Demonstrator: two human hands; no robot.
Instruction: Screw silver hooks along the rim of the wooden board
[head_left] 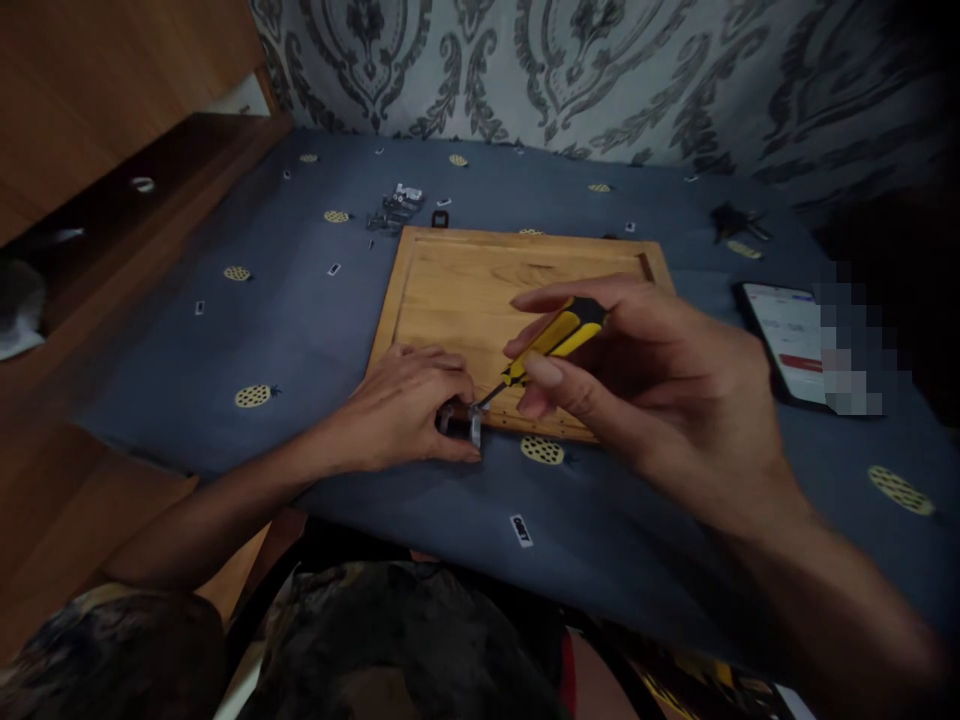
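My right hand [652, 380] is closed around a yellow and black screwdriver [564, 335], held between the thumb and fingers. Its thin shaft slants down to the left, and the tip meets a small metal bracket [475, 425] at the front edge of a wooden board [450, 300]. My left hand [412, 405] grips that bracket between thumb and fingers, with the palm side over the board's front left corner. Part of the bracket is hidden by the fingers, and I cannot make out any screw at the tip.
Several small metal parts [397, 205] lie behind the board, beside a black square ring [440, 218]. A phone [787, 340] with a lit screen rests at the right, and a dark object [739, 222] lies beyond it. A blue patterned cloth [285, 340] covers the table.
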